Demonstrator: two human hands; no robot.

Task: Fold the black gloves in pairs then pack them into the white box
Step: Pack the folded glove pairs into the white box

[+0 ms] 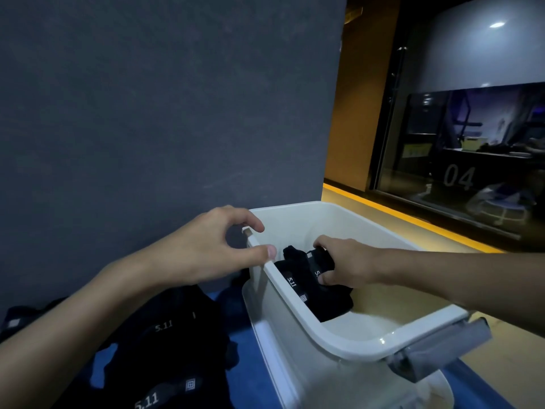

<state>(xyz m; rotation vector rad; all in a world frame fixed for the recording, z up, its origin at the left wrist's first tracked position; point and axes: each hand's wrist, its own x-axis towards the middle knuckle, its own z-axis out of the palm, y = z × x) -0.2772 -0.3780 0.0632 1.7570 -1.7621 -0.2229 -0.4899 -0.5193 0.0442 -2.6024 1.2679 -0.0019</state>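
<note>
Ideally the right grip (345, 261), curled round the folded glove pair (330, 302) inside the white box (354, 346), should seat it flat (left grip (206, 249) loosely spread by the rim) before releasing.

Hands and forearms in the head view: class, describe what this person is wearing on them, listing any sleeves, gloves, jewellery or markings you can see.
Both are bare. The left hand and right hand wear no gloves, and no rings, watch or bands show. The left forearm and right forearm show no sleeve up to the frame edge. No markings are visible in dim light.
</note>
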